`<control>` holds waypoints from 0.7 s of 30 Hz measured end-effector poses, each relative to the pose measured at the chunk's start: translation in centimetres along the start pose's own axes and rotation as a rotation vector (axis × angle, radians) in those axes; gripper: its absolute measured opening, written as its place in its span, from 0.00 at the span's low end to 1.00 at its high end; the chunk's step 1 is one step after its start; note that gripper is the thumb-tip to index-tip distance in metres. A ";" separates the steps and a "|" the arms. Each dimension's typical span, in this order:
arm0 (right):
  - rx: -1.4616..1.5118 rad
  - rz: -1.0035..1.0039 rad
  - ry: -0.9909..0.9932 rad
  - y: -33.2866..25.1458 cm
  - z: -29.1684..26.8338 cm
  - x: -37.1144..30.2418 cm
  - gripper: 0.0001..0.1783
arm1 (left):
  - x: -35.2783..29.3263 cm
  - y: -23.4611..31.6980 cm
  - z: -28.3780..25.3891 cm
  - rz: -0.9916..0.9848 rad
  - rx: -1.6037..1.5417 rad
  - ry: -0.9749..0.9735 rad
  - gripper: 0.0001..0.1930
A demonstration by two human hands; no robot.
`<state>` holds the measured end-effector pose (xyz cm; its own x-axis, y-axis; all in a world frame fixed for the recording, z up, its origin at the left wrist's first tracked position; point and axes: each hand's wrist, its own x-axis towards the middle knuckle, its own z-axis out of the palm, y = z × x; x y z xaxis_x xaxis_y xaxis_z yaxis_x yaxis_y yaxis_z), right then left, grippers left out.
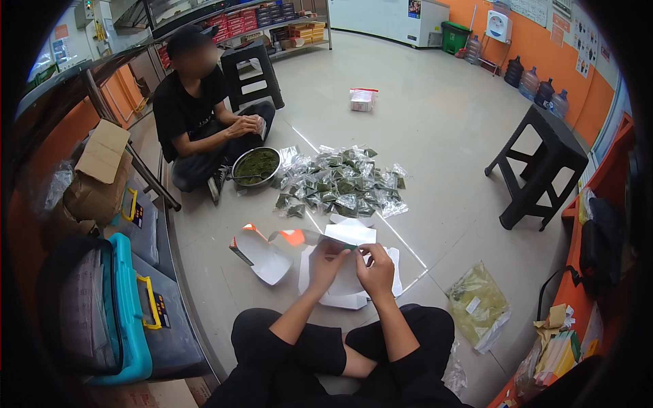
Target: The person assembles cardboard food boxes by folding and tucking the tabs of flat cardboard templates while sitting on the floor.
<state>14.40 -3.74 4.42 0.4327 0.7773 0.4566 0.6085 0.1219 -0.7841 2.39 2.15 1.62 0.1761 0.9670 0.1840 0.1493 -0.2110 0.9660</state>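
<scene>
Cardboard edge [310, 238] in both hands [327, 268] [375, 273], floor [442, 170] beyond

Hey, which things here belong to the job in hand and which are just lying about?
Likely part of the job:
paperboard piece, in left hand and right hand
orange-edged carton
small green packets
bowl of green filling

Probably just lying about:
black stool at right
green bin
water bottles

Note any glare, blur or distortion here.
Head view: blacked-out rim, with fisheye bending the orange unit at right; head view: bright glints on the clear packets, hiding some edges; head view: the seated person has a blurred face; head view: left hand and right hand read fairly clearly.
</scene>
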 end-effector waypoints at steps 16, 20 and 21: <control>0.347 0.197 -0.045 3.3 1.6 -0.4 0.11 | -0.3 -0.8 -0.4 -0.256 -0.313 -0.145 0.18; 0.388 0.255 -0.074 3.6 1.3 -0.3 0.11 | -0.3 -0.4 -0.1 -0.307 -0.388 -0.220 0.17; 0.388 0.256 -0.072 3.7 1.2 -0.3 0.11 | -0.3 -0.2 -0.1 -0.308 -0.388 -0.222 0.17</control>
<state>15.70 -2.79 0.81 0.4807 0.8517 0.2086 0.1888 0.1318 -0.9731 2.26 1.92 1.35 0.3881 0.9137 -0.1203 -0.1361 0.1860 0.9731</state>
